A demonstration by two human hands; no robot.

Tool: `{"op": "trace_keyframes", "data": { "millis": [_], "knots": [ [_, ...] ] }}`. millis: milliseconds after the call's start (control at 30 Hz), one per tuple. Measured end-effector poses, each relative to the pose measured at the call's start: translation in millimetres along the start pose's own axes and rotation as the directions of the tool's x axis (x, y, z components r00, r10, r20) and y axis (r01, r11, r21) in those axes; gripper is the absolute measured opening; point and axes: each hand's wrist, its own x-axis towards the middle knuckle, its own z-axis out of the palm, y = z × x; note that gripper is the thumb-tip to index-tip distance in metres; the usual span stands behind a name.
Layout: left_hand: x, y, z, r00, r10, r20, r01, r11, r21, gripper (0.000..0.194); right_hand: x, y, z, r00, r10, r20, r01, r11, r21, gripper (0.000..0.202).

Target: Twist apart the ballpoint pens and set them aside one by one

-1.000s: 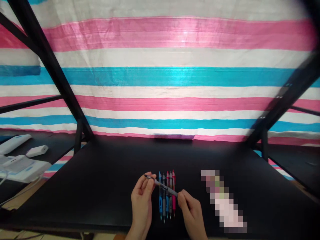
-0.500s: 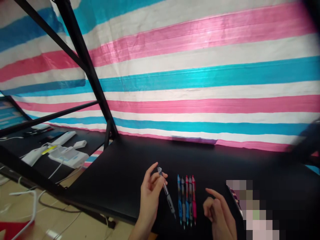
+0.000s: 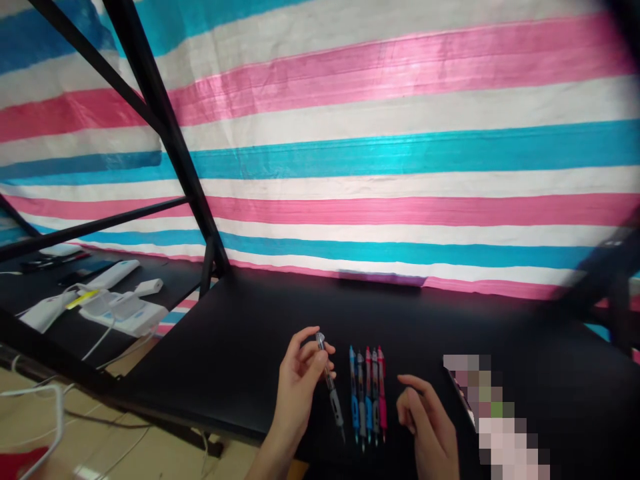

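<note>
My left hand [image 3: 299, 380] pinches a grey-gripped pen [image 3: 333, 397] with a clear barrel between thumb and fingers. The pen slants with its tip down, and the index fingertip is at its upper end. Just to its right, several click pens [image 3: 369, 395] lie side by side in a row on the black table [image 3: 240, 347], in blue, grey and pink-red, tips towards me. My right hand [image 3: 430, 423] hovers right of the row, index finger stretched out and the other fingers curled, with nothing visible in it.
Right of my right hand lies a pixelated, blurred-out object [image 3: 493, 413]. On a second black surface at left are white power strips [image 3: 123, 310] and cables. A black metal frame post [image 3: 170, 140] rises at the table's left corner, before a striped plastic sheet [image 3: 400, 153].
The view has shifted slightly to the right. My right hand has come a little nearer the row of pens. The pen stays in my left hand, which has barely moved.
</note>
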Motion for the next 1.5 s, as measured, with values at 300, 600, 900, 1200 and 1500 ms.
{"op": "trace_keyframes", "data": {
  "millis": [300, 600, 900, 1200, 1500],
  "knots": [
    [7.2, 5.8, -7.2, 0.998, -0.054, -0.019, 0.054, 0.998, 0.024, 0.047, 1.0, -1.3, -0.3, 1.0, 0.007, 0.029, -0.006, 1.0, -0.016, 0.033],
    [17.5, 16.2, -17.2, 0.999, -0.038, 0.007, 0.037, 0.996, 0.075, 0.041, -1.1, -9.0, -1.0, 1.0, 0.005, 0.028, -0.005, 1.0, -0.01, 0.033],
    [30.3, 23.7, -34.2, 0.999, -0.011, 0.04, 0.003, 0.98, 0.199, 0.044, -4.1, -14.1, -16.3, 0.997, -0.056, 0.053, 0.061, 0.994, -0.094, 0.03],
    [43.9, 1.9, -53.0, 1.0, -0.025, -0.011, 0.027, 0.928, 0.371, 0.039, 36.4, -4.1, -174.9, 0.961, -0.277, 0.01, 0.199, 0.667, -0.718, 0.056],
    [45.8, 1.4, -52.5, 1.0, -0.013, -0.015, 0.019, 0.888, 0.46, 0.034, 40.4, 9.4, -188.5, 0.983, -0.182, -0.014, 0.138, 0.793, -0.593, 0.048]
  ]
}}
